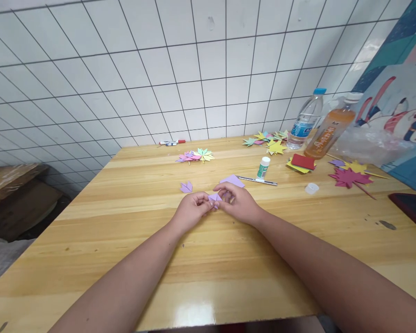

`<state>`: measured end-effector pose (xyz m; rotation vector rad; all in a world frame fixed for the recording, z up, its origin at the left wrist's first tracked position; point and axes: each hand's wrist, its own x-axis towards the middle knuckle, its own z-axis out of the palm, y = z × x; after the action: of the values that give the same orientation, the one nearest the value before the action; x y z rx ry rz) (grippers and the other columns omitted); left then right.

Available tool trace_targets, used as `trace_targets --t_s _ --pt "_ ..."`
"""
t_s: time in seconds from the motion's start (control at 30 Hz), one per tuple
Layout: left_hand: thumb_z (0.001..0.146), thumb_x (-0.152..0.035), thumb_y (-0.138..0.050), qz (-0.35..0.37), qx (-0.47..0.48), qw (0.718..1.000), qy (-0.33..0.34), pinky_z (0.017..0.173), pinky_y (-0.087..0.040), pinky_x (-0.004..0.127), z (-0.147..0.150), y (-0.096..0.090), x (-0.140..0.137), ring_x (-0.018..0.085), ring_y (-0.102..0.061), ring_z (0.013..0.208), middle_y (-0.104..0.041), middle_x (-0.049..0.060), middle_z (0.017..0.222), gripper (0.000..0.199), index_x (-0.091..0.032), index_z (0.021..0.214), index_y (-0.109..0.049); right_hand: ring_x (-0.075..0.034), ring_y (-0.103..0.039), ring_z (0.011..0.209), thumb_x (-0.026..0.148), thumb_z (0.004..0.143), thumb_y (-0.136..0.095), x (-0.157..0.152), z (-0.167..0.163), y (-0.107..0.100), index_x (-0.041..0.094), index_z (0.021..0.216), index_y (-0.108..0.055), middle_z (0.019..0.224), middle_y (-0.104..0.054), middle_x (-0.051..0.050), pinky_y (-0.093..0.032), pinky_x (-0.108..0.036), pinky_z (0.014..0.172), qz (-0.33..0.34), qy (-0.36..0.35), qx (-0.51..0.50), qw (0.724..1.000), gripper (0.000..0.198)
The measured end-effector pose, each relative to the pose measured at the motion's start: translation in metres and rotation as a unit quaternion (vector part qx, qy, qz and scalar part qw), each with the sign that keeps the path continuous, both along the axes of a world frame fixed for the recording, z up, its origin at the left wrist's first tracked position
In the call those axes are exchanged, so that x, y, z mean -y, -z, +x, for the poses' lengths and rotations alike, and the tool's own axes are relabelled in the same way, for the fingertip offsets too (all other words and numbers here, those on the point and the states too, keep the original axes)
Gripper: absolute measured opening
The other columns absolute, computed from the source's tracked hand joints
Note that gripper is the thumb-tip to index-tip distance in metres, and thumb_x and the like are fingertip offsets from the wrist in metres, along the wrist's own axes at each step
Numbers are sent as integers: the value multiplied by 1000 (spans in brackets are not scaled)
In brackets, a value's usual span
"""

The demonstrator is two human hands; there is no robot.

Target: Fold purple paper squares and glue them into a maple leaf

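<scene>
A small folded piece of purple paper (pixel 214 197) is held between my two hands over the middle of the table. My left hand (pixel 193 206) pinches its left side between thumb and fingers. On the right side, my right hand (pixel 238 202) grips it with thumb and curled fingers. Just beyond my left hand lies another folded purple paper piece (pixel 186 187). Flat purple paper (pixel 233 180) rests behind my right hand, beside a slim craft knife or pen (pixel 258 180). An upright glue stick (pixel 263 168) stands uncapped or white-topped close by; I cannot tell which.
Paper leaves (pixel 196 156) lie toward the wall, with more leaves (pixel 267 140) farther right. A water bottle (pixel 303 121) and an orange drink bottle (pixel 330 130) stand at the back right, near stacked coloured paper (pixel 302 162), a white cap (pixel 312 188) and a dark red leaf (pixel 348 177). Markers (pixel 172 143) lie at the back.
</scene>
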<state>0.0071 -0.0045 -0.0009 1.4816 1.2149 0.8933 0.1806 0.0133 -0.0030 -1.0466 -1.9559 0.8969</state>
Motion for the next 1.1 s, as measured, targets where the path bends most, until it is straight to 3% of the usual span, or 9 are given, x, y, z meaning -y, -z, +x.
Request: trace_targets --t_s 0.13,0.23,0.37,0.47,0.6,0.73,0.83,0.9,1.1 --pt "73 -32 -60 39 -40 998 18 55 -40 23 -1 3 1 12 -53 57 -63 2 64 18 -15 69 -58 -13 -56 71 27 77 -59 1 1 -2 23 94 -66 85 -65 -2 -41 -24 68 77 1 60 995 19" --pt "75 -32 -57 55 -67 996 27 58 -41 23 -1 5 1 13 -54 59 -62 1 65 18 -15 71 -60 -14 -58 77 28 83 -51 0 2 -4 22 91 -67 88 -67 -3 -41 -25 69 75 15 67 995 19" --pt "76 -32 -57 71 -71 994 46 64 -43 24 -1 7 1 15 -57 65 -64 2 69 18 -15 73 -62 -12 -56 67 27 85 -47 -1 3 -3 20 78 -65 74 -66 0 -39 -22 61 48 23 84 995 21" --pt "75 -32 -58 52 -39 996 55 68 -45 26 0 7 1 16 -60 70 -66 4 74 18 -15 77 -63 -10 -54 58 27 81 -53 1 2 -3 21 93 -59 77 -65 1 -38 -22 57 26 32 62 997 16" --pt "74 -31 -59 40 -27 997 54 69 -46 26 1 6 1 16 -61 70 -66 4 73 17 -15 76 -63 -12 -57 70 22 79 -55 4 1 -5 23 90 -60 87 -64 0 -39 -24 64 99 31 96 990 12" --pt "73 -32 -60 31 -33 998 50 67 -46 26 2 6 2 15 -60 67 -66 4 71 16 -15 74 -62 -13 -59 73 22 80 -53 7 1 -7 25 104 -54 88 -66 0 -37 -23 63 88 58 120 987 24" --pt "72 -31 -60 30 -40 997 51 65 -45 24 2 5 3 14 -60 65 -66 3 70 16 -15 73 -62 -13 -56 64 26 80 -54 7 2 -8 24 89 -57 77 -66 2 -32 -23 56 99 80 170 977 10" --pt "72 -31 -60 34 -43 997 55 63 -44 24 2 4 3 14 -59 64 -66 3 70 16 -15 73 -62 -13 -56 63 27 81 -53 8 2 -9 24 84 -58 74 -66 2 -31 -23 55 106 69 185 975 7" --pt "75 -31 -57 64 -72 993 60 58 -41 23 1 5 4 13 -55 61 -63 2 67 17 -16 72 -64 -14 -61 72 34 78 -58 10 3 -13 27 99 -59 84 -68 1 -38 -24 62 88 -5 157 984 23"
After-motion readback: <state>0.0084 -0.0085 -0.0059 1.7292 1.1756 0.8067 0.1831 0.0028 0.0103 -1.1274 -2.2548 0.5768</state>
